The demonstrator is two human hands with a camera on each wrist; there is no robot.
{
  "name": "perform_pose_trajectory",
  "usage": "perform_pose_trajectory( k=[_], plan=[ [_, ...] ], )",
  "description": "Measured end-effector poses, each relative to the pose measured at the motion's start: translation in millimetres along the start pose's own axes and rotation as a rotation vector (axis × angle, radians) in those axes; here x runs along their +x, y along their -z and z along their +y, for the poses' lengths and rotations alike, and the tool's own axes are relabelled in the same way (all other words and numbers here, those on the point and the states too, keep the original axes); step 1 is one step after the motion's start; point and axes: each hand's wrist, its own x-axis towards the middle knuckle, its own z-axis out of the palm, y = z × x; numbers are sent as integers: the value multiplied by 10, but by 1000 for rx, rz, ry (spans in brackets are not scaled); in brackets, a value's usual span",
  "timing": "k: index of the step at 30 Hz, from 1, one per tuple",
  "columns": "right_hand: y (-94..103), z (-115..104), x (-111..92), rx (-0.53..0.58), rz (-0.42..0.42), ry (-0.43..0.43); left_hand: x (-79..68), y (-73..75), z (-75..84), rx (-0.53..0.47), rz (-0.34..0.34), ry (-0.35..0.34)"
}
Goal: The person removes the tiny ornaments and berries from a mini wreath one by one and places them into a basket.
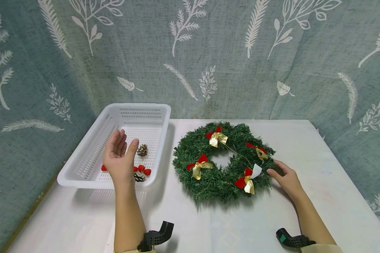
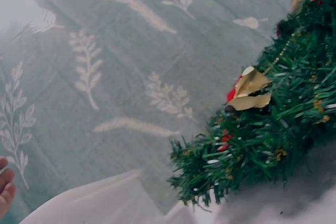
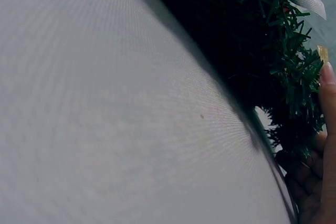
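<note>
A round green Christmas wreath (image 1: pixel 215 179) lies flat on the white table, with several red and gold bows on it. At its right edge my right hand (image 1: pixel 286 177) grips the greenery, the thumb (image 3: pixel 327 98) on one side and the fingers beneath. My left hand (image 1: pixel 118 154) is raised in front of the white plastic basket (image 1: pixel 165 135), palm up with fingers loosely bent, holding nothing. Only its fingertips (image 2: pixel 5 187) show at the left border of the left wrist view.
Inside the basket are a small brown pinecone (image 1: pixel 142 150), a white-tipped pinecone (image 1: pixel 139 176) and several red balls (image 1: pixel 147 172). A green curtain (image 1: pixel 228 88) with white leaf prints hangs behind the table (image 1: pixel 190 225) and along both sides.
</note>
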Motion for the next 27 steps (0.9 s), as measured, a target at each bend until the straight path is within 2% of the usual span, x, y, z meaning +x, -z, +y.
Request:
perform_pose_trajectory(
  k=[5, 14, 22, 27],
  plan=[
    [1, 5, 15, 24, 25, 33, -21, -42, -22, 23, -44, -21],
    [-36, -34, 1, 60, 51, 106, -73, -51, -24, 62, -74, -21],
    [-6, -173, 33, 173, 155, 281, -96, -111, -75, 98, -136, -34],
    [7, -219, 22, 198, 180, 318, -117, -154, -82, 123, -189, -54]
  ],
)
